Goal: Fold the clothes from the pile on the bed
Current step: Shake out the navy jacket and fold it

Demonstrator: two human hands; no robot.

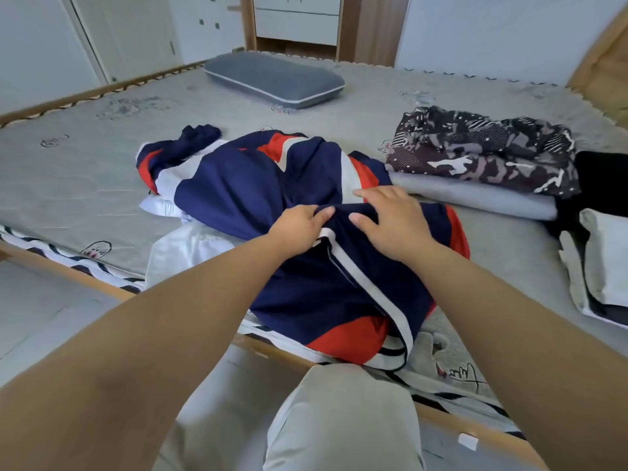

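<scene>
A navy, red and white jacket lies crumpled on the bed, reaching from the middle down to the near edge. My left hand pinches a fold of its navy cloth beside a white stripe. My right hand rests flat on the jacket just to the right, fingers spread. A white garment lies partly under the jacket at its left side.
A stack of folded clothes sits to the right, a patterned dark piece on top of a grey one. Black and pale items lie at the far right. A grey pillow rests at the back. My knee is at the bed's wooden edge.
</scene>
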